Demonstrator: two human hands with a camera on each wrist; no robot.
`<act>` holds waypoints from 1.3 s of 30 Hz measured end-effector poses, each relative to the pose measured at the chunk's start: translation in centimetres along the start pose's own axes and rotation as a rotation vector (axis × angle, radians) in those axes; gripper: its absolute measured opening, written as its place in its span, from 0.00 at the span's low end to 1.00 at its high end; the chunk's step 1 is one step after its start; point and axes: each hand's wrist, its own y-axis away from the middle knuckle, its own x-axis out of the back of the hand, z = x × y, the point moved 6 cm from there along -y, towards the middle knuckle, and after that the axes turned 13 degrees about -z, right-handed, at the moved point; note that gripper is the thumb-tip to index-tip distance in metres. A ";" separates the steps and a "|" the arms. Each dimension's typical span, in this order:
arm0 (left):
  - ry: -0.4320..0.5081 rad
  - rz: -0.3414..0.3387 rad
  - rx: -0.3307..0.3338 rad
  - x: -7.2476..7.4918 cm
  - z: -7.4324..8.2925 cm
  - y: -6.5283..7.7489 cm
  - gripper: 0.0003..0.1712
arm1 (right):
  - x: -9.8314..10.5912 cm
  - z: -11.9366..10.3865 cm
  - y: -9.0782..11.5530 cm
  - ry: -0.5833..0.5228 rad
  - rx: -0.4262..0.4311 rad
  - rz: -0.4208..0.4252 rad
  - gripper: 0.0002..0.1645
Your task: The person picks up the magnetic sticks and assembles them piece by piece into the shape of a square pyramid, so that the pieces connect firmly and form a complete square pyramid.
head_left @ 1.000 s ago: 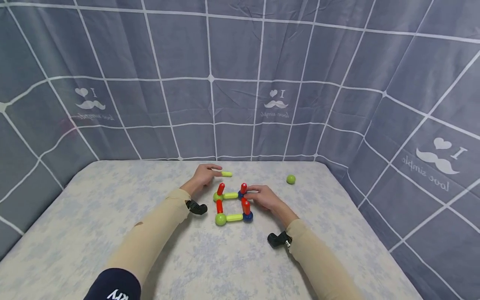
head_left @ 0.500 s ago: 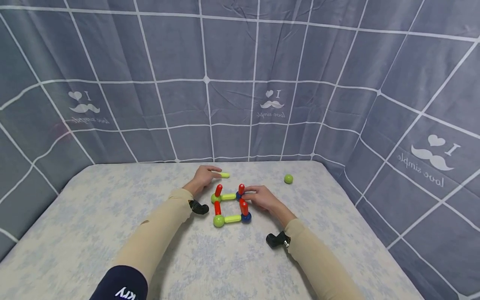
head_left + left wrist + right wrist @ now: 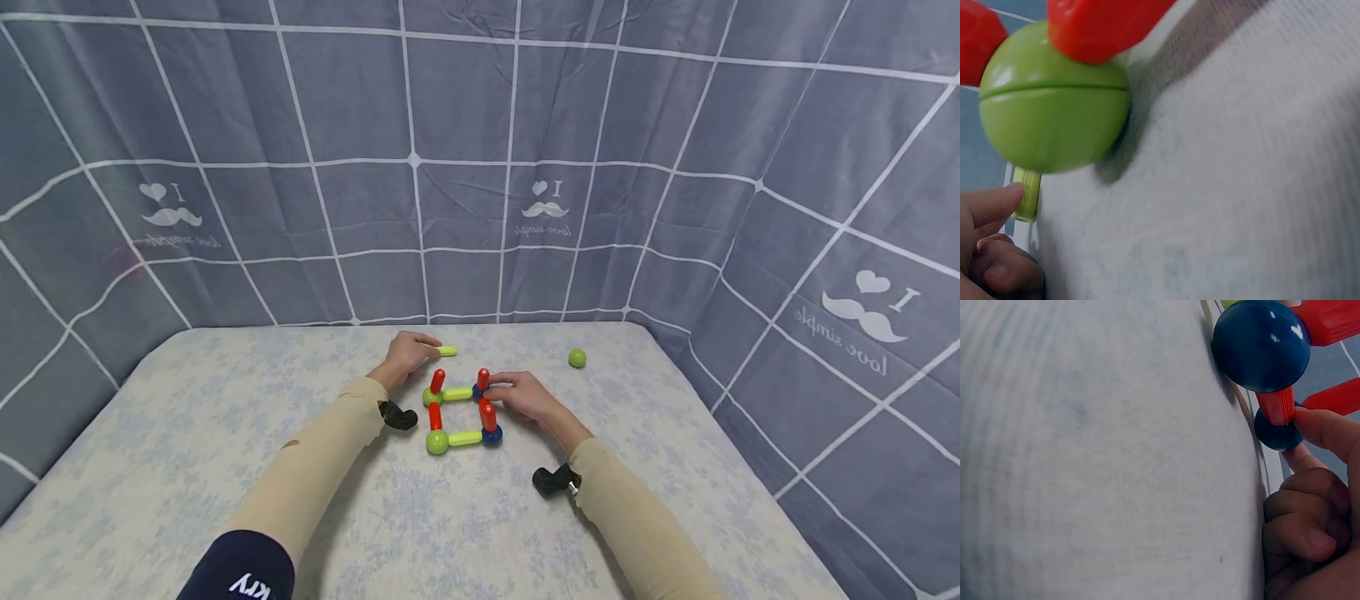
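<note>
A square frame of building rods and balls stands mid-table, with green balls at its left corners and blue balls at its right. Yellow-green rods point(image 3: 465, 437) join it across, and red rods point(image 3: 435, 417) join front to back. Upright red rods point(image 3: 438, 381) top three corners; the near green ball point(image 3: 437, 442) bears none. Beyond the frame, my left hand point(image 3: 408, 352) pinches a loose yellow-green rod point(image 3: 447, 351), thumb against it in the left wrist view. With thumb and forefinger my right hand point(image 3: 527, 395) grips the far blue ball point(image 3: 1279, 432); its other fingers curl.
A loose green ball point(image 3: 577, 357) lies toward the back right of the table point(image 3: 420, 533). Behind and to the right hangs a grey-blue gridded curtain point(image 3: 465, 208). Each wrist carries a small black camera mount point(image 3: 553, 480).
The view has shifted slightly. My left fingers have closed in on the loose rod and cover a bit more of it. My right hand and the frame stay in place.
</note>
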 end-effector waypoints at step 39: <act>-0.271 -0.059 0.000 4.7 -0.7 4.9 0.15 | -0.2 -0.3 0.5 -0.010 -0.010 0.015 0.23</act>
